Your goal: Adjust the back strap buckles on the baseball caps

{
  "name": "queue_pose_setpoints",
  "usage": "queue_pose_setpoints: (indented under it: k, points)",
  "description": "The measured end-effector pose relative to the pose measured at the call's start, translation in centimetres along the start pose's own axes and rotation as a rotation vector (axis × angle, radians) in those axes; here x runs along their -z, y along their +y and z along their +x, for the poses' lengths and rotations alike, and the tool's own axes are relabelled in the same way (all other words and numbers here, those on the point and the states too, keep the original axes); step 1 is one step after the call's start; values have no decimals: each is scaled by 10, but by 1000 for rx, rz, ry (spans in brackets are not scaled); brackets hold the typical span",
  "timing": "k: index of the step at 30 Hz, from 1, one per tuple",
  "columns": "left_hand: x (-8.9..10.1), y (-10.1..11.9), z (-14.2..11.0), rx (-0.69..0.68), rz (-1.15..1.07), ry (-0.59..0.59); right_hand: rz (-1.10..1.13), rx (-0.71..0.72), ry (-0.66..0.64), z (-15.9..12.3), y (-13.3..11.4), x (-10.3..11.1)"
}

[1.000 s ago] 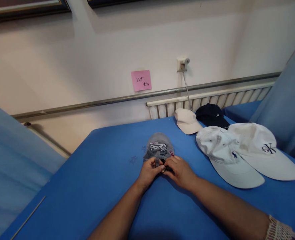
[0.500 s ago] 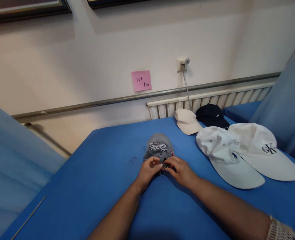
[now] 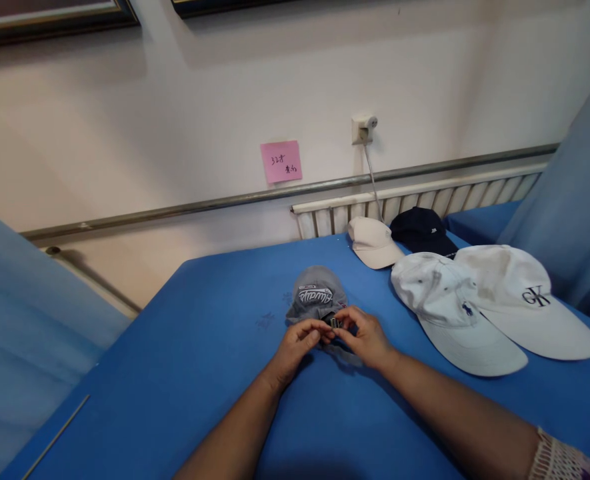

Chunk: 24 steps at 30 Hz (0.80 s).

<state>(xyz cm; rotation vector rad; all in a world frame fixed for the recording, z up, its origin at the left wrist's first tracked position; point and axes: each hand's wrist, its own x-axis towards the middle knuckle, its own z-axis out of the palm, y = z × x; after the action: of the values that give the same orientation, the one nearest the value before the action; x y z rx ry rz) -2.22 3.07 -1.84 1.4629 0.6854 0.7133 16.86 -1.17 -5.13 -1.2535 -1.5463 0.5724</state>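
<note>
A grey baseball cap [image 3: 315, 283] with white lettering lies on the blue-covered table [image 3: 199, 373], its back edge toward me. My right hand [image 3: 367, 339] pinches the metal buckle [image 3: 335, 323] of the cap's rear strap between thumb and fingers. Close beside it, my left hand [image 3: 299, 343] has its fingers closed at the strap by the buckle; exactly what they grip is partly hidden. A loose grey length of strap [image 3: 345, 355] trails on the table below both hands.
At right, a pale cap with a small dark emblem [image 3: 459, 313] overlaps a white cap with CK letters [image 3: 517, 293]. Behind them lie a beige cap [image 3: 372, 240] and a black cap [image 3: 419, 227]. A radiator [image 3: 415, 200] and metal rail [image 3: 215, 201] run along the wall.
My right hand has shifted slightly up and right with the buckle, now more exposed. A grey length of strap now shows below the hands.
</note>
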Motion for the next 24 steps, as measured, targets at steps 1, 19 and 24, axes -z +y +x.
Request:
queue_pose_setpoints:
  k: [1, 19, 24]
  points:
    - [0, 0, 0, 1, 18, -25, 8, -14, 3, 0, 1, 0]
    - [-44, 4, -11, -126, 946, -263, 191, -231, 99, 1, 5, -4]
    - [-36, 1, -12, -149, 923, -290, 189, -224, 111, 1, 7, -4]
